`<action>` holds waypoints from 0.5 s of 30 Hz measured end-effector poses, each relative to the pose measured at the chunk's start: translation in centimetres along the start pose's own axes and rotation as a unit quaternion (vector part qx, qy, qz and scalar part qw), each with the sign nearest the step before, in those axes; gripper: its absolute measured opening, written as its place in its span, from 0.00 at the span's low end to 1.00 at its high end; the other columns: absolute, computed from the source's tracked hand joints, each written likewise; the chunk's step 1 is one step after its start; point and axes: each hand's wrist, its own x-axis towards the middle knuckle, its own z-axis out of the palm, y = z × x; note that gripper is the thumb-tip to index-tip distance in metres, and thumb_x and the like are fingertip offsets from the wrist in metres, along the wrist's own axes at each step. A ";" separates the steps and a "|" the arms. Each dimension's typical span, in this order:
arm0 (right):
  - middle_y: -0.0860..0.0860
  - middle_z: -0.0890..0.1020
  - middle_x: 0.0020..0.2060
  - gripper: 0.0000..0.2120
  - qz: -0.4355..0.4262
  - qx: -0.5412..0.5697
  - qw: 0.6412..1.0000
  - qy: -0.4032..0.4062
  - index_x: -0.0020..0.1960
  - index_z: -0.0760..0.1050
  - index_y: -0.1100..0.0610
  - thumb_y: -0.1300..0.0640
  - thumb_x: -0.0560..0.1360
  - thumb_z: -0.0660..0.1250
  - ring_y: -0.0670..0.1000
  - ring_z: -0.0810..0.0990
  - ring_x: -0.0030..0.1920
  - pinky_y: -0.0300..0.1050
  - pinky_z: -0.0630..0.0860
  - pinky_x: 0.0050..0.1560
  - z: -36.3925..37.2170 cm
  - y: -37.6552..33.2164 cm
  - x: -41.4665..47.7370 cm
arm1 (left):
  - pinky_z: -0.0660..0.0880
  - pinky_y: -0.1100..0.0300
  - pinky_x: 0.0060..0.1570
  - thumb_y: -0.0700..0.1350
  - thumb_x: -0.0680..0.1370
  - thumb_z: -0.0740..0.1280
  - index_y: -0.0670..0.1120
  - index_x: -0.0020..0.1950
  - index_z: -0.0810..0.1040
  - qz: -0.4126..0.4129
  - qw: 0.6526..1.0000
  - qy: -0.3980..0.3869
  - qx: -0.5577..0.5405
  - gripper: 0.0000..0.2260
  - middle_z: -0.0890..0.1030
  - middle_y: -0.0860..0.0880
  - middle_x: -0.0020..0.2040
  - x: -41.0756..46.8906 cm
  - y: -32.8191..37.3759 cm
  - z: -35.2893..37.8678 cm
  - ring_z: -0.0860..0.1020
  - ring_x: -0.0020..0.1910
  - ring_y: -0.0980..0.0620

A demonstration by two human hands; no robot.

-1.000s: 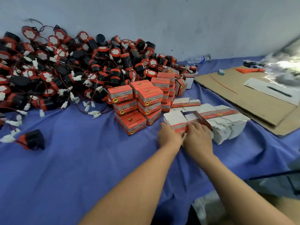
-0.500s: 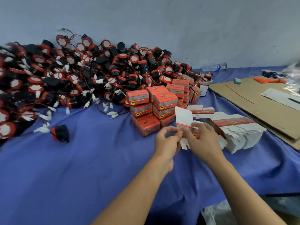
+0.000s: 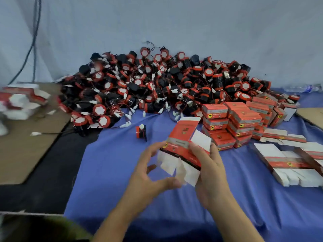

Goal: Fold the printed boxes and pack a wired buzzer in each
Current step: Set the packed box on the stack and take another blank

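Blue cloth covers the surface [image 3: 113,172], which stands against a pale wall [image 3: 174,23]. Both hands hold one printed box [image 3: 183,137] above the cloth, near the middle of the view. The right hand [image 3: 211,175] grips its right side, fingers wrapped over the red face. The left hand [image 3: 148,175] curls round the left edge, with fingertips at the corner and the thumb under the white flaps [image 3: 174,165]. The box is opened into a sleeve: its top tab stands up and its lower flaps hang loose.

Step in hand, as judged: squaring the sleeve and closing its bottom. The next move calls for tucking the lower flaps in order, then reaching for a buzzer. A lone buzzer [image 3: 141,131] lies just beyond the box, apart from the pile [image 3: 157,84] heaped along the wall. Its wire would need coiling so that the top tab can shut.

Closed boxes [image 3: 236,119] are stacked right of the pile. Flat blanks [image 3: 288,163] lie at the right edge and are partly cut off. Their number suggests that much of the task remains.

Hard to make out: the print on the boxes is too small to read. More blanks [image 3: 22,102] on cardboard [image 3: 26,145] at far left are smeared by blur. A bottle [image 3: 300,88] by the wall is faint. A cable [image 3: 33,41] hangs at upper left, and its ends are out of view. The inside of the held box is hidden.
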 end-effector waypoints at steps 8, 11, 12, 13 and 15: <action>0.61 0.84 0.56 0.13 0.172 0.079 0.982 -0.027 0.63 0.77 0.41 0.52 0.81 0.66 0.59 0.87 0.52 0.57 0.83 0.40 5.0 1.5 -2.8 | 0.75 0.66 0.61 0.63 0.64 0.80 0.56 0.76 0.67 0.106 0.987 0.055 0.112 0.44 0.69 0.69 0.72 -1.5 0.5 -5.4 0.71 0.70 0.65; 0.50 0.85 0.54 0.11 0.145 -0.066 0.985 -0.060 0.55 0.84 0.46 0.57 0.82 0.65 0.53 0.83 0.62 0.51 0.85 0.47 4.2 2.2 -2.9 | 0.76 0.61 0.58 0.66 0.65 0.78 0.59 0.69 0.72 0.104 0.985 0.046 0.132 0.35 0.76 0.64 0.65 -2.3 1.1 -6.5 0.75 0.65 0.63; 0.49 0.84 0.56 0.10 0.145 -0.085 0.983 -0.066 0.54 0.85 0.48 0.57 0.82 0.66 0.52 0.80 0.64 0.51 0.85 0.49 4.1 2.2 -3.1 | 0.76 0.61 0.55 0.66 0.65 0.78 0.60 0.65 0.74 0.101 0.986 0.043 0.128 0.32 0.77 0.62 0.63 -2.6 1.3 -6.6 0.77 0.63 0.61; 0.49 0.83 0.57 0.08 0.151 -0.092 0.982 -0.069 0.53 0.86 0.50 0.52 0.81 0.67 0.52 0.79 0.65 0.54 0.85 0.50 4.0 2.0 -3.4 | 0.76 0.62 0.53 0.64 0.64 0.79 0.60 0.63 0.75 0.099 0.987 0.037 0.122 0.30 0.79 0.60 0.61 -2.9 1.5 -6.7 0.78 0.62 0.60; 0.51 0.83 0.53 0.17 0.177 -0.066 0.978 -0.084 0.51 0.86 0.54 0.41 0.76 0.71 0.51 0.81 0.58 0.59 0.84 0.49 3.6 1.1 -3.8 | 0.77 0.62 0.52 0.61 0.63 0.81 0.59 0.62 0.76 0.095 0.988 0.011 0.121 0.31 0.79 0.58 0.60 -3.3 1.7 -6.8 0.78 0.61 0.57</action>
